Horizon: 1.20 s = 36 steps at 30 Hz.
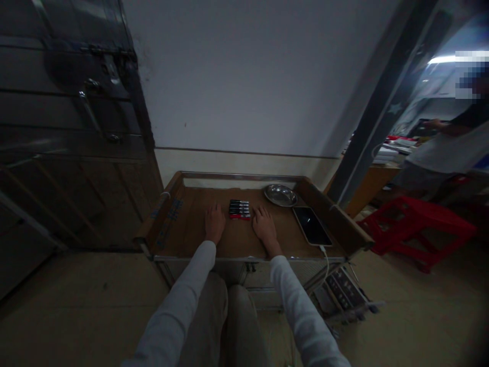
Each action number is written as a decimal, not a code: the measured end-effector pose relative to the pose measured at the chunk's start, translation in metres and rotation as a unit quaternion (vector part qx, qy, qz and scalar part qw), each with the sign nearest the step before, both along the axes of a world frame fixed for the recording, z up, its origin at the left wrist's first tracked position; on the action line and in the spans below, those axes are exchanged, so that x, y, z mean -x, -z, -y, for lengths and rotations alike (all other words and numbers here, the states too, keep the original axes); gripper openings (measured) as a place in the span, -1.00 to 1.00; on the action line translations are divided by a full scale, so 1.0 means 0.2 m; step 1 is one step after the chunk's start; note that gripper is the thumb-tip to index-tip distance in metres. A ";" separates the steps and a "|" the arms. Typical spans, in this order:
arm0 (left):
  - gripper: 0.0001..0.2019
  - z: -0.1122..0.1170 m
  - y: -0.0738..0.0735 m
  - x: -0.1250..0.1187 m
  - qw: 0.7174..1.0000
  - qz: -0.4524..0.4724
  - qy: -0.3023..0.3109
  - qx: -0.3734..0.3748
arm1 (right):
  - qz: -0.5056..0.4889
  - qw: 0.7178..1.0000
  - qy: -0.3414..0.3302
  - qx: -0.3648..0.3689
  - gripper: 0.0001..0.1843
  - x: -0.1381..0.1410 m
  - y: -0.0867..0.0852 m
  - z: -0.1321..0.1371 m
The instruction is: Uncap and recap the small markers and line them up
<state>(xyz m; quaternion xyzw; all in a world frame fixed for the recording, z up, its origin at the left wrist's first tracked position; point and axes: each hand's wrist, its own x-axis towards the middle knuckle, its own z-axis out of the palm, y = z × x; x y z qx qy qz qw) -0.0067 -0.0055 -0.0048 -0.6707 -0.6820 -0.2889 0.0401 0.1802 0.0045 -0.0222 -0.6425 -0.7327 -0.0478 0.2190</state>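
Though dimness blurs the markers (240, 209), both hands (214, 223) (264, 224) lie open, flat, flanking them on the table (191, 224).

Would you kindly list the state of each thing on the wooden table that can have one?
Left hand: flat on the table, empty.
Right hand: flat on the table, empty.
Small black and red tubes: lying side by side between the hands, untouched.
Round metal dish: upright, looks empty.
Black smartphone: screen dark, white cable plugged in.
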 end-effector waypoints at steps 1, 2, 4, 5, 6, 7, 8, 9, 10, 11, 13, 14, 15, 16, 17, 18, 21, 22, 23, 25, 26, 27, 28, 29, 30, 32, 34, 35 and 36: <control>-0.72 0.00 0.00 0.00 1.000 0.002 0.000 0.000 | -0.002 1.000 0.000 -0.003 -0.53 0.00 0.00 0.00; -0.72 0.00 0.00 0.00 1.000 0.003 0.000 -0.001 | -0.004 1.000 0.001 -0.005 -0.54 0.00 0.00 0.00; -0.71 0.00 0.00 0.00 1.000 0.002 -0.001 -0.007 | -0.008 1.000 0.005 -0.006 -0.54 0.00 -0.01 0.00; -0.71 0.00 0.00 0.00 1.000 0.002 -0.001 -0.010 | -0.010 1.000 0.007 -0.006 -0.55 0.00 -0.01 0.00; -0.71 0.00 0.00 0.00 1.000 0.003 -0.001 -0.011 | -0.011 1.000 0.009 -0.007 -0.55 0.00 -0.01 0.00; -0.71 0.00 0.00 0.00 1.000 0.004 0.000 -0.011 | -0.012 1.000 0.009 -0.009 -0.55 0.01 -0.01 0.00; -0.71 0.00 0.01 0.00 1.000 0.005 0.001 -0.011 | -0.013 1.000 0.009 -0.011 -0.56 0.01 -0.01 0.00; -0.71 0.00 0.01 0.00 1.000 0.006 0.002 -0.010 | -0.013 1.000 0.008 -0.013 -0.56 0.01 -0.01 0.00; -0.72 -0.01 0.01 0.00 1.000 0.008 0.002 -0.010 | -0.013 1.000 0.009 -0.014 -0.56 0.01 -0.01 0.00; -0.72 -0.01 0.01 0.00 1.000 0.009 0.001 -0.010 | -0.012 1.000 0.010 -0.014 -0.56 0.01 -0.01 0.00; -0.73 -0.01 0.01 0.00 1.000 0.006 -0.001 -0.012 | -0.013 1.000 0.014 -0.012 -0.57 0.01 -0.01 0.00; -0.74 -0.01 0.01 0.00 1.000 0.004 -0.002 -0.013 | -0.013 1.000 0.015 -0.011 -0.57 0.01 -0.01 0.00; -0.74 -0.01 0.01 0.00 1.000 -0.001 -0.003 -0.015 | -0.012 1.000 0.016 -0.011 -0.57 0.01 -0.01 0.00; -0.74 -0.01 0.01 0.00 1.000 -0.005 -0.004 -0.016 | -0.012 1.000 0.016 -0.012 -0.58 0.02 -0.01 0.00; -0.74 -0.01 0.01 0.00 1.000 -0.009 -0.005 -0.016 | -0.011 1.000 0.016 -0.014 -0.58 0.02 -0.02 0.00; -0.74 -0.01 0.02 0.00 1.000 -0.012 -0.006 -0.015 | -0.011 1.000 0.015 -0.017 -0.59 0.02 -0.02 0.00; -0.74 -0.01 0.02 0.00 1.000 -0.018 -0.004 -0.015 | -0.010 1.000 0.014 -0.024 -0.61 0.02 -0.02 0.01; -0.74 -0.01 0.02 0.00 1.000 -0.018 -0.005 -0.017 | -0.009 1.000 0.015 -0.024 -0.62 0.02 -0.02 0.01; -0.75 -0.01 0.01 0.00 1.000 -0.017 -0.009 -0.019 | -0.006 1.000 0.015 -0.024 -0.63 0.02 -0.03 0.01; -0.78 0.00 0.00 0.00 1.000 -0.011 -0.016 -0.023 | 0.004 0.999 0.021 -0.029 -0.66 0.03 -0.04 0.02; -0.79 0.01 -0.01 -0.01 1.000 -0.006 -0.012 -0.026 | 0.011 0.999 0.025 -0.035 -0.68 0.03 -0.04 0.03; -0.81 0.01 -0.02 -0.02 1.000 0.000 0.003 -0.029 | 0.017 0.998 0.031 -0.044 -0.70 0.03 -0.05 0.03; -0.83 0.02 -0.03 -0.02 0.999 0.007 0.032 -0.032 | 0.022 0.998 0.034 -0.055 -0.72 0.04 -0.06 0.05; -0.84 0.03 -0.04 -0.03 0.997 0.012 0.073 -0.034 | 0.025 0.997 0.031 -0.067 -0.74 0.04 -0.07 0.06; -0.85 0.03 -0.04 -0.03 0.992 0.016 0.119 -0.036 | 0.027 0.997 0.020 -0.076 -0.75 0.05 -0.08 0.07; -0.86 0.04 -0.03 -0.04 0.980 0.023 0.196 -0.031 | 0.027 0.996 -0.020 -0.083 -0.78 0.06 -0.10 0.08; -0.87 0.03 -0.02 -0.03 0.972 0.034 0.232 -0.023 | 0.027 0.995 -0.057 -0.076 -0.80 0.06 -0.11 0.09; -0.88 0.03 -0.01 -0.03 0.970 0.042 0.238 -0.020 | 0.027 0.995 -0.067 -0.071 -0.80 0.06 -0.11 0.09; -0.90 0.02 0.01 -0.03 0.969 0.051 0.242 -0.019 | 0.026 0.995 -0.072 -0.065 -0.80 0.06 -0.11 0.09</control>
